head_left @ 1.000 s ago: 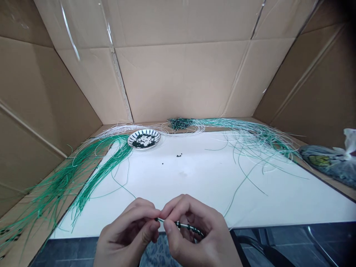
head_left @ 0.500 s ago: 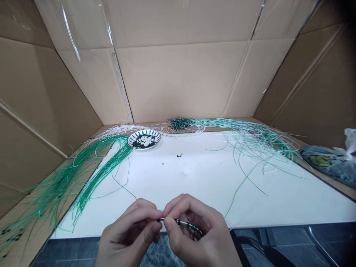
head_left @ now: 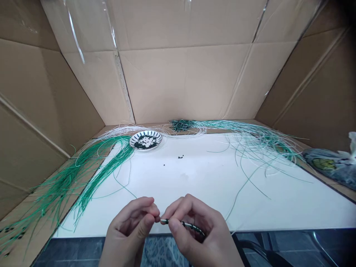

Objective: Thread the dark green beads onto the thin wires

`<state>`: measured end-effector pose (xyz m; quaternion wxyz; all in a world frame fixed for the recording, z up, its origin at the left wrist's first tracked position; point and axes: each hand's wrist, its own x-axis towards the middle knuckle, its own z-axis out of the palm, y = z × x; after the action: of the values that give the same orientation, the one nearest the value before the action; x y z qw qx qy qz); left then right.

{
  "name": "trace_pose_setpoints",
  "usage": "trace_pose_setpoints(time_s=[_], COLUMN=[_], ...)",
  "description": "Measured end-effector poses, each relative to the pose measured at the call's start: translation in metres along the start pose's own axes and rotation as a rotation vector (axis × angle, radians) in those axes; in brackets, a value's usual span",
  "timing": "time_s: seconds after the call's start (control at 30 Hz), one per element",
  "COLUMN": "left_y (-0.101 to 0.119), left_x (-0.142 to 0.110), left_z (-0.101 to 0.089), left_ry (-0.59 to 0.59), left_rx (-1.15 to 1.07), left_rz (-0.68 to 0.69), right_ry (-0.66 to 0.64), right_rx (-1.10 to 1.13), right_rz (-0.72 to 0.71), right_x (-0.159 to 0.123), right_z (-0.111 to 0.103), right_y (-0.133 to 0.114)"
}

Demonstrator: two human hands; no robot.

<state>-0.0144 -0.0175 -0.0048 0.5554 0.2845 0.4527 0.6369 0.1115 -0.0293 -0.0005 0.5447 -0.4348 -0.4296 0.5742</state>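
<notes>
In my right hand (head_left: 194, 226), a thin pale cord strung with small dark beads (head_left: 191, 226) is pinched between thumb and fingertips. Its short end pokes out to the left, with a dark bead near it, and the beaded length runs back into the palm, where the rest is hidden. My left hand (head_left: 133, 226) is loosely curled, thumb and index finger apart. Its other fingertips are close to the cord's end; whether they touch it I cannot tell.
A striped plate (head_left: 160, 138) of dark beads stands at the back of the white board (head_left: 194, 193), a few loose beads (head_left: 180, 157) nearby. Green strands (head_left: 94, 181) spread left; green and white strands (head_left: 250, 133) lie right. A plastic bag (head_left: 330, 161) sits far right, cardboard walls (head_left: 183, 81) around.
My left thumb and index finger have parted from the cord's end, and the left fingers have loosened. The right hand still grips the beaded cord. The view has shifted slightly.
</notes>
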Motion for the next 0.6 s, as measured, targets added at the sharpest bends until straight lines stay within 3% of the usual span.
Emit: trace_pose_setpoints(time_s=[0.2,0.43,0.6], left_y=[0.006,0.002,0.005], left_x=[-0.009,-0.009,-0.010], left_z=[0.013,0.008,0.010], left_ry=[0.132,0.122,0.132], left_rx=[-0.060,-0.042,-0.009], left_rz=[-0.092,-0.096,-0.103], right_ry=[0.069,0.098,0.137], right_rx=[-0.032,-0.059,-0.055], right_rz=[-0.083,-0.186,-0.171], right_x=[-0.004,-0.005,-0.005], right_z=[0.010,0.013,0.016], right_y=[-0.005,-0.011,-0.008])
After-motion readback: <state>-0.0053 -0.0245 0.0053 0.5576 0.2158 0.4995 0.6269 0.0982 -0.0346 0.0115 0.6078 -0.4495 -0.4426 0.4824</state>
